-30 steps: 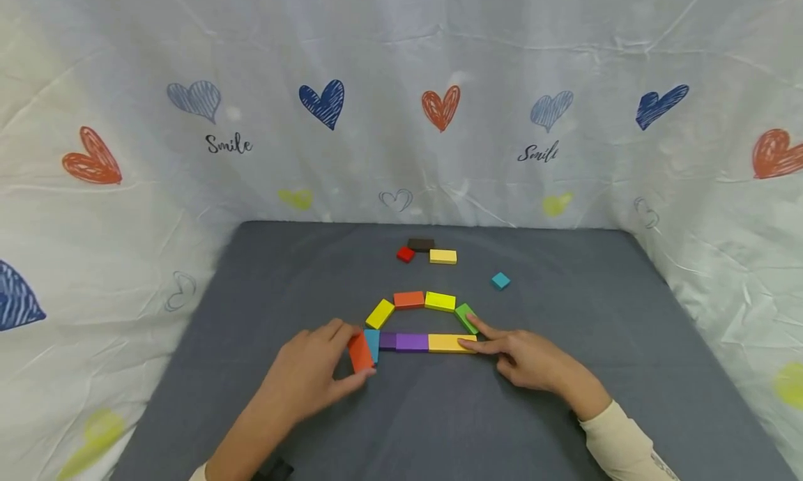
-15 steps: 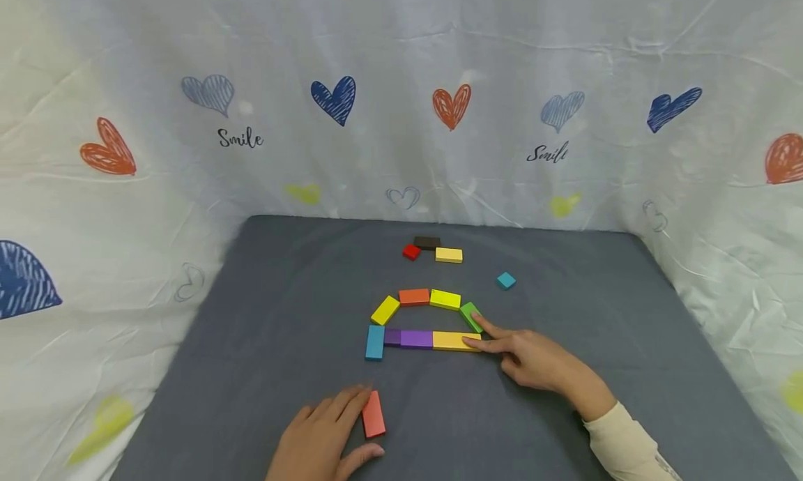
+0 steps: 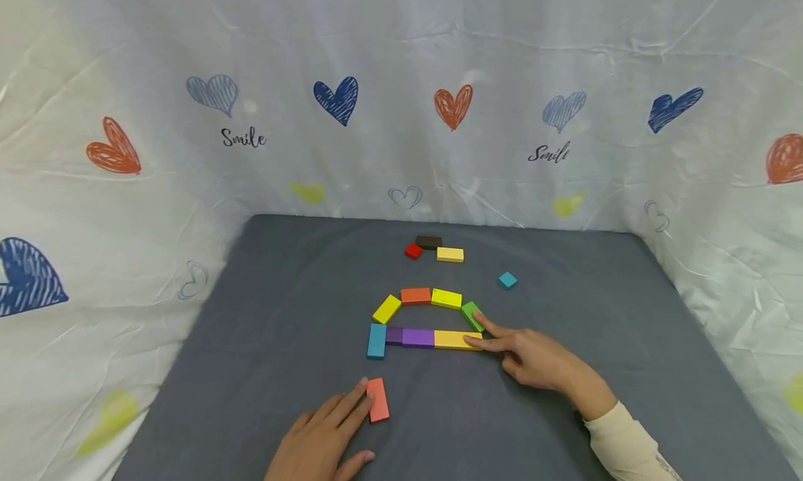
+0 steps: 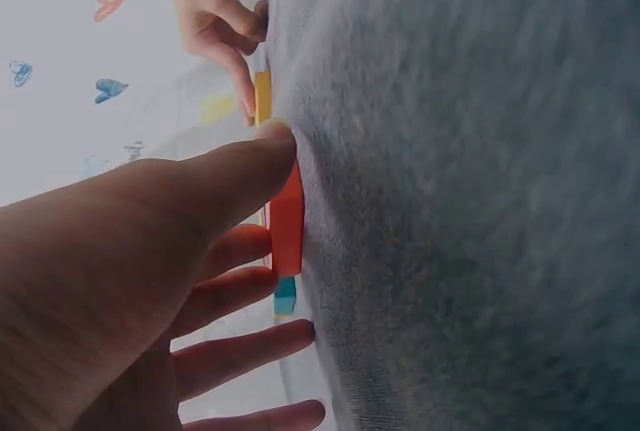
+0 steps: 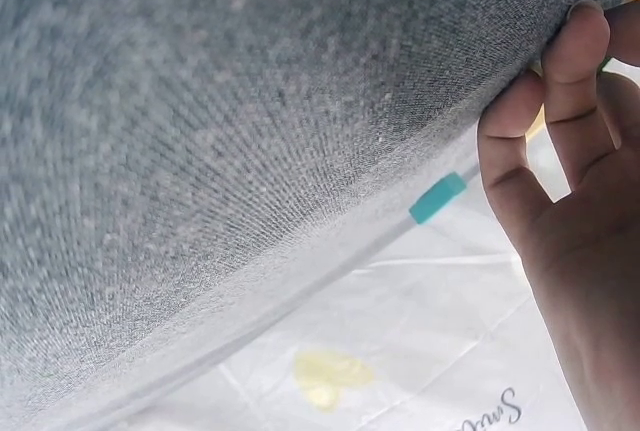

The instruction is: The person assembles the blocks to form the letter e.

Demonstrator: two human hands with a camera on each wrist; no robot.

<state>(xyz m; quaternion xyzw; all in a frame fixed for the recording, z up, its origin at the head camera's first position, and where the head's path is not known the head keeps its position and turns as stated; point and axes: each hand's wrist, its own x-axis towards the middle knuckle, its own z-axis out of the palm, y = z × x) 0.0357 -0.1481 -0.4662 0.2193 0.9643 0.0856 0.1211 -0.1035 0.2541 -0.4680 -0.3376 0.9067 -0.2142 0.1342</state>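
In the head view my left hand (image 3: 318,440) lies flat with fingers spread, fingertips touching the left side of a coral-red block (image 3: 378,400) at the front. The left wrist view shows the thumb beside that red block (image 4: 287,226). My right hand (image 3: 541,361) rests one extended fingertip on the green block (image 3: 472,316) and another on the orange-yellow block (image 3: 448,339); its other fingers are bent. A row of purple blocks (image 3: 417,338) joins the yellow one to an upright-lying blue block (image 3: 376,341). Yellow (image 3: 386,309), orange (image 3: 415,296) and lime (image 3: 447,299) blocks arch behind.
At the back of the grey cloth (image 3: 282,279) lie a black block (image 3: 429,242), a small red block (image 3: 413,251) and a pale yellow block (image 3: 450,254). A small teal block (image 3: 507,280) sits to the right, also seen in the right wrist view. White printed sheeting surrounds the cloth.
The coral-red block has left the blue block's side and lies nearer the front, with my left hand drawn back beside it and spread wider. My right hand keeps its place on the blocks.
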